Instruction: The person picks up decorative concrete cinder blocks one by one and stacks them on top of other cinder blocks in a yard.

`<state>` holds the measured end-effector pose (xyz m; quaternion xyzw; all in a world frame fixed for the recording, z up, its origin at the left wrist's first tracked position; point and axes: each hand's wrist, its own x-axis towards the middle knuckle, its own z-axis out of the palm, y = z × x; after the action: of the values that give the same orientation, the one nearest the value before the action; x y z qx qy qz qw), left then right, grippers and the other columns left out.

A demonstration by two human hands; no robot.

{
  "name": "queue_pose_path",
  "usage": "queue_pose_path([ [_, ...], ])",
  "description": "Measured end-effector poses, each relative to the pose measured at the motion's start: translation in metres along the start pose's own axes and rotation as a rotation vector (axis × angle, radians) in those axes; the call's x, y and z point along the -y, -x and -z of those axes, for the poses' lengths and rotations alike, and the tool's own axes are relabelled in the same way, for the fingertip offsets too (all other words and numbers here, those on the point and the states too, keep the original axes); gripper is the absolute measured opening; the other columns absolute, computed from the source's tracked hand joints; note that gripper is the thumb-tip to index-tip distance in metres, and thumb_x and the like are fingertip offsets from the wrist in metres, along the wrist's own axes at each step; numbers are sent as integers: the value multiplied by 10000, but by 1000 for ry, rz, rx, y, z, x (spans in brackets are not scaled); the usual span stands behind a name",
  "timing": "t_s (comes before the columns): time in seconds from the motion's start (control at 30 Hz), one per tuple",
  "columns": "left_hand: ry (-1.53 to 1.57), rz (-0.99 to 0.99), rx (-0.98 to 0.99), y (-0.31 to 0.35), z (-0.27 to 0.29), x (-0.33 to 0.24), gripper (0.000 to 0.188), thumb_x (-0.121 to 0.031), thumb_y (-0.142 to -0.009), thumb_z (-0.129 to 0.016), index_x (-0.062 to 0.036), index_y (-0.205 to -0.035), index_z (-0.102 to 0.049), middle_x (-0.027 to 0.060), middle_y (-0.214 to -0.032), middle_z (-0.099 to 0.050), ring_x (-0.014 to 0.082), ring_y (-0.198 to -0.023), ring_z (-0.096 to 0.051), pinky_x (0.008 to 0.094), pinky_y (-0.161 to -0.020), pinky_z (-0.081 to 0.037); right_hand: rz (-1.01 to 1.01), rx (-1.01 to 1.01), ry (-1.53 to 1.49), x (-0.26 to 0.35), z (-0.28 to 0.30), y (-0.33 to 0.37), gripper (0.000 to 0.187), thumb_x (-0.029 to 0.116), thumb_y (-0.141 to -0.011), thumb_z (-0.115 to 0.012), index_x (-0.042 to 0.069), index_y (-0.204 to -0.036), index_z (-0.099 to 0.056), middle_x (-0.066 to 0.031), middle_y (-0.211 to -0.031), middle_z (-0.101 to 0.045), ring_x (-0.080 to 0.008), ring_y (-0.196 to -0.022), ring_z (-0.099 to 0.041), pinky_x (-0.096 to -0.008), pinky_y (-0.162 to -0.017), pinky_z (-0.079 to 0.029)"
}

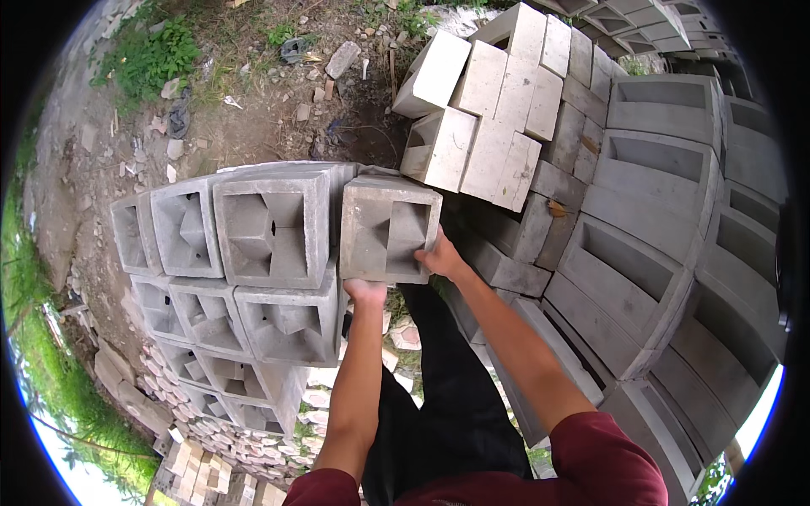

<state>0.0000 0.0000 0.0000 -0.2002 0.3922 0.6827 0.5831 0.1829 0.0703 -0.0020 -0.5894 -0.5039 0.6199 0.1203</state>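
**Left hand [365, 292] below, right hand [442, 256] gripping: one block [390, 229] between stacks**

We read the clock from the middle of the view. Grass [67, 379] fills the far-left rim around eight o'clock. Dirt [253, 126] strewn with stones spreads from nine to eleven, and a leafy plant [156, 55] grows there between ten and eleven. Pale bricks [198, 468] lie between seven and eight, beyond many small pavers [164, 375].

Next, at nine, we have the left stack [229, 285]: grey hollow blocks in several rows, their open faces toward us. Its top row ends just beside our block.

That block sits almost at the centre, upright, its divided hollow facing us. On its own dial, our left hand is against the lower edge between six and seven; the fingers are hidden, so we cannot tell how far they close. Our right hand holds the side wall at four, thumb over the front rim. We cannot tell whether anything else bears the block's weight.

Below, at six, are our black trousers [447, 396]; a maroon sleeve [607, 455] shows near five. At one o'clock rises the pale stack [506, 93], its nearest edge close to the block's upper right. Dry leaves [556, 209] lie past it, toward three. Farthest right, at three, stands the grey stack [643, 215].
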Motion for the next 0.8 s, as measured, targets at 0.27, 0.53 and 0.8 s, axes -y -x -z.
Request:
queue_pose_path([
  [0.27, -139, 240, -276, 103, -20, -27, 718, -556, -940, -238, -77, -1467, -143, 75, -1541, -132, 228, -1423, -106, 513, -1128, -89, -163, -324, 190, 47, -29, 114, 601, 323, -814, -623, -88, -1224, -467, -254, -895, -657, -372, -926, -637, -397, -811, -497],
  [0.53, -573, 438, 196, 290, -57, -167, 557, -419, -970, -333, -7, -1342, -367, 141, -1389, -432, 263, -1298, -383, 474, -1043, -323, -42, -382, 47, 88, -77, 315, 442, 313, -871, -621, -33, -1138, -555, -150, -818, -667, -185, -769, -647, -317, -676, -509],
  [0.8, -614, 401, 370, 383, -47, -226, 425, -386, -934, -398, -72, -1211, -470, 68, -1180, -569, 208, -1086, -513, 428, -942, -395, 91, -532, -447, 162, -126, 482, 327, 253, -912, -565, -38, -1061, -587, -73, -825, -653, -122, -725, -622, -271, -646, -505],
])
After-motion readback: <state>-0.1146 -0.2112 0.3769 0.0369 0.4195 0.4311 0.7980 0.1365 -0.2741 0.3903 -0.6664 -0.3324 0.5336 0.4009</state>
